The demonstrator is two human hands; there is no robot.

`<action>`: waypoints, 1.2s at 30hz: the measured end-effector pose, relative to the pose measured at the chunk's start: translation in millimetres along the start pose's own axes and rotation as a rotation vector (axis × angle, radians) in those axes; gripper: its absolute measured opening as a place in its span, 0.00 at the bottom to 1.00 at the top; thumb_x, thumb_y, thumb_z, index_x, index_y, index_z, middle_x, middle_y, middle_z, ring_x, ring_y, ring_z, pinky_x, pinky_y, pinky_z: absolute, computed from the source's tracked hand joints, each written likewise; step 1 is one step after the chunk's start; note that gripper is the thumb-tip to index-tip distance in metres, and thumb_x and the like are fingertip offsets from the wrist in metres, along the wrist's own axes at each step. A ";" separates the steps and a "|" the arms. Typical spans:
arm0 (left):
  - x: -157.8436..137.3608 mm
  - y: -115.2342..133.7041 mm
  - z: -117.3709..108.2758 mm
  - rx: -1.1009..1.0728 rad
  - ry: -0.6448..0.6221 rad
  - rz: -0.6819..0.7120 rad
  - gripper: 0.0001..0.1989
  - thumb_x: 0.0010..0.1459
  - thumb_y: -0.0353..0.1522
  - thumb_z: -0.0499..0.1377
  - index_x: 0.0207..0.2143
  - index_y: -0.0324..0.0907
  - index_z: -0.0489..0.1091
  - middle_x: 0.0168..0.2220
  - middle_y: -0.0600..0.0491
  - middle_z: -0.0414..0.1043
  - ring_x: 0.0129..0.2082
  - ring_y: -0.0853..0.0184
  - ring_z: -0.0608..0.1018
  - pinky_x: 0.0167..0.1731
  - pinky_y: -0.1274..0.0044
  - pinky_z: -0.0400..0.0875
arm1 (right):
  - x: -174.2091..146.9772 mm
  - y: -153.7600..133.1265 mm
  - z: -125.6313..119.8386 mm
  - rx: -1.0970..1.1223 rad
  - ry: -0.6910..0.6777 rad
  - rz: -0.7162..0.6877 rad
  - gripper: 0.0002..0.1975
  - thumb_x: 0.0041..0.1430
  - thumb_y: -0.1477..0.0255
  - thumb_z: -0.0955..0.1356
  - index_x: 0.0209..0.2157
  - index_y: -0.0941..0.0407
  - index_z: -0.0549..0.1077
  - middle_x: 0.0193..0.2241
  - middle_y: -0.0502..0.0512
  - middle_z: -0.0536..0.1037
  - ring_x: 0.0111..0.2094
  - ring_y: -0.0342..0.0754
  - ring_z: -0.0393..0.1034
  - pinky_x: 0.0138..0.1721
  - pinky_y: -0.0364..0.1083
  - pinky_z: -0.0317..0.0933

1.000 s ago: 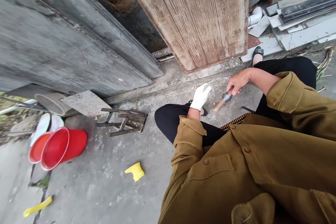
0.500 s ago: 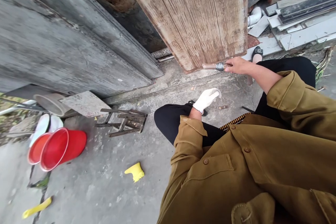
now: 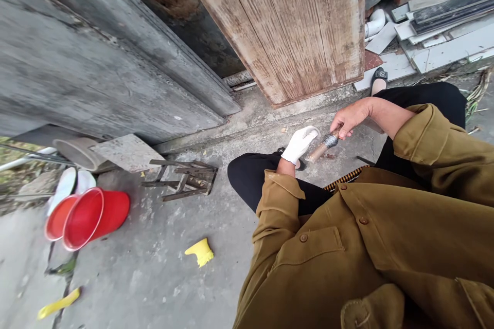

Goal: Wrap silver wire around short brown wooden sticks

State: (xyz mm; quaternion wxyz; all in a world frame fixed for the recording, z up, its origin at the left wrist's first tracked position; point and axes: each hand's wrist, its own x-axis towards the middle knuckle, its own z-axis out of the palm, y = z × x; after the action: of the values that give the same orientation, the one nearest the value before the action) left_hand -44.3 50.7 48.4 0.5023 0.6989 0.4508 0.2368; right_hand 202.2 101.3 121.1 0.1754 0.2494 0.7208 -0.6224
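My right hand (image 3: 350, 117) is bare and closed around a short wooden stick with silvery wire (image 3: 331, 140) wound about its middle. The stick's pale lower end slants down and left over the concrete. My left hand (image 3: 299, 145), in a white glove, is close to the stick's left side. Its fingers look curled together, and what they hold, if anything, is too blurred to name. Partly behind the stick, a small brown piece (image 3: 329, 156) lies on the ground. Both hands are above the floor between my knees, in front of a weathered plank panel (image 3: 293, 31).
A low wooden stool (image 3: 185, 180) stands left of my knee, with red buckets (image 3: 111, 213) on their sides beyond it. Yellow pieces (image 3: 200, 252) lie on the concrete. Stacked boards (image 3: 451, 25) and a white pipe (image 3: 375, 23) are at the upper right; a concrete step runs below the panel.
My right hand has drawn the wire-wrapped stick back from the panel's lower edge, tilting its free end down towards my left hand. My gloved left hand has shifted only slightly left.
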 end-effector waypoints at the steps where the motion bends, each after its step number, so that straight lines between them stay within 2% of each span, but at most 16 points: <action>1: 0.6 -1.0 0.6 -0.036 0.010 -0.011 0.20 0.61 0.46 0.56 0.33 0.38 0.72 0.31 0.51 0.73 0.30 0.69 0.72 0.35 0.77 0.68 | -1.6 0.3 -1.8 0.028 0.077 -0.032 0.20 0.51 0.55 0.74 0.34 0.58 0.76 0.28 0.49 0.75 0.29 0.41 0.67 0.35 0.42 0.60; 5: 0.1 -3.8 5.1 -0.191 -0.054 -0.055 0.22 0.63 0.49 0.54 0.33 0.38 0.71 0.22 0.56 0.64 0.22 0.73 0.64 0.26 0.79 0.60 | -4.4 -1.9 -5.3 0.231 0.580 -0.137 0.17 0.52 0.57 0.74 0.32 0.57 0.75 0.26 0.51 0.74 0.27 0.42 0.65 0.32 0.43 0.61; 7: -0.8 -3.2 8.4 -0.221 -0.115 -0.049 0.22 0.63 0.49 0.54 0.32 0.38 0.71 0.21 0.58 0.61 0.20 0.74 0.62 0.24 0.80 0.57 | -3.2 -3.4 -6.9 0.321 0.820 -0.140 0.18 0.54 0.55 0.72 0.32 0.57 0.74 0.27 0.54 0.74 0.27 0.43 0.65 0.33 0.45 0.62; 9: -1.7 -0.5 10.9 -0.251 -0.173 -0.034 0.22 0.62 0.49 0.56 0.32 0.38 0.71 0.21 0.58 0.61 0.19 0.75 0.62 0.23 0.80 0.57 | -0.3 -2.1 -9.4 0.290 0.964 -0.047 0.17 0.58 0.56 0.71 0.35 0.57 0.75 0.28 0.55 0.75 0.28 0.45 0.66 0.33 0.45 0.62; 10: -2.3 1.5 11.5 -0.266 -0.202 -0.023 0.22 0.62 0.49 0.56 0.32 0.37 0.71 0.22 0.57 0.63 0.20 0.75 0.62 0.24 0.80 0.58 | 1.7 0.0 -10.7 0.200 0.988 0.042 0.16 0.59 0.57 0.70 0.37 0.57 0.75 0.28 0.55 0.75 0.29 0.46 0.67 0.33 0.45 0.61; 12: -3.6 6.1 10.8 -0.251 -0.248 0.002 0.21 0.63 0.47 0.55 0.33 0.37 0.71 0.26 0.55 0.67 0.22 0.75 0.65 0.27 0.80 0.61 | 6.1 6.4 -11.8 -0.090 0.927 0.238 0.13 0.59 0.62 0.70 0.38 0.58 0.77 0.29 0.56 0.75 0.31 0.47 0.68 0.34 0.46 0.59; 13: -4.4 8.2 9.6 -0.213 -0.254 0.014 0.20 0.64 0.46 0.55 0.33 0.37 0.72 0.28 0.54 0.69 0.24 0.74 0.67 0.29 0.80 0.63 | 8.3 9.9 -11.2 -0.237 0.832 0.314 0.12 0.58 0.65 0.70 0.37 0.59 0.77 0.29 0.56 0.76 0.32 0.48 0.68 0.34 0.46 0.58; 15: -5.8 10.7 6.1 -0.103 -0.223 0.035 0.18 0.64 0.43 0.55 0.32 0.37 0.72 0.30 0.53 0.71 0.27 0.72 0.70 0.32 0.79 0.65 | 12.0 15.3 -7.2 -0.384 0.514 0.370 0.10 0.56 0.67 0.71 0.36 0.59 0.78 0.28 0.55 0.75 0.31 0.47 0.68 0.34 0.45 0.57; 17: -6.6 10.2 2.5 -0.017 -0.182 0.045 0.17 0.63 0.42 0.56 0.31 0.38 0.72 0.30 0.53 0.72 0.30 0.70 0.71 0.36 0.78 0.67 | 13.8 16.5 -1.3 -0.288 0.123 0.324 0.11 0.54 0.66 0.72 0.35 0.59 0.78 0.25 0.52 0.74 0.28 0.45 0.67 0.33 0.44 0.57; 19: -6.2 6.9 0.1 -0.024 -0.162 0.053 0.17 0.61 0.43 0.57 0.31 0.38 0.72 0.31 0.52 0.73 0.32 0.68 0.72 0.37 0.77 0.68 | 12.8 13.2 3.1 -0.112 -0.129 0.214 0.16 0.51 0.62 0.74 0.35 0.60 0.77 0.25 0.49 0.74 0.27 0.43 0.66 0.33 0.43 0.58; 20: -5.6 4.8 -0.7 -0.053 -0.161 0.056 0.17 0.61 0.44 0.57 0.32 0.37 0.72 0.31 0.51 0.73 0.32 0.68 0.73 0.38 0.77 0.68 | 11.3 10.6 3.9 -0.043 -0.169 0.149 0.18 0.50 0.59 0.74 0.35 0.60 0.77 0.26 0.49 0.74 0.28 0.42 0.66 0.34 0.43 0.58; 22: -4.1 0.4 -1.3 -0.125 -0.149 0.050 0.20 0.61 0.46 0.58 0.32 0.37 0.72 0.31 0.51 0.73 0.30 0.69 0.71 0.35 0.78 0.68 | 6.7 5.9 2.4 0.034 -0.140 0.039 0.22 0.48 0.54 0.75 0.36 0.60 0.77 0.29 0.49 0.75 0.29 0.41 0.66 0.35 0.42 0.59; 26: -1.2 -5.1 -0.3 -0.201 -0.097 0.020 0.23 0.60 0.50 0.58 0.33 0.37 0.73 0.29 0.52 0.71 0.25 0.72 0.68 0.29 0.79 0.64 | -4.3 3.7 -5.1 0.080 -0.024 -0.038 0.24 0.47 0.53 0.75 0.37 0.59 0.78 0.29 0.49 0.75 0.30 0.42 0.67 0.37 0.43 0.60; 29: -0.2 -6.2 2.0 -0.267 -0.092 0.023 0.24 0.58 0.52 0.60 0.33 0.37 0.72 0.26 0.53 0.69 0.23 0.72 0.68 0.27 0.78 0.64 | -10.7 2.7 -5.7 0.145 0.157 -0.115 0.21 0.49 0.57 0.75 0.38 0.58 0.79 0.30 0.50 0.76 0.30 0.41 0.67 0.37 0.44 0.62; 33: -0.9 -3.8 5.4 -0.327 -0.118 0.019 0.23 0.63 0.50 0.56 0.33 0.37 0.72 0.21 0.57 0.63 0.20 0.74 0.63 0.23 0.79 0.59 | -9.9 -4.5 -2.9 0.359 0.616 -0.245 0.16 0.51 0.60 0.75 0.36 0.58 0.77 0.32 0.53 0.77 0.29 0.41 0.67 0.36 0.44 0.64; 36: -2.8 1.4 8.2 -0.278 -0.165 0.011 0.21 0.64 0.47 0.55 0.33 0.37 0.71 0.21 0.57 0.62 0.20 0.74 0.63 0.24 0.80 0.59 | -1.4 -4.7 -6.2 0.441 0.988 -0.181 0.13 0.57 0.61 0.72 0.34 0.57 0.74 0.31 0.55 0.76 0.28 0.43 0.66 0.34 0.44 0.65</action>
State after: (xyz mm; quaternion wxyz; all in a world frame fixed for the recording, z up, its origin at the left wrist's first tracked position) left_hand -38.7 44.1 46.9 0.6282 0.6421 0.3672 0.2415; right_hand 201.0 106.7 126.7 -0.2947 0.4801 0.5885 -0.5800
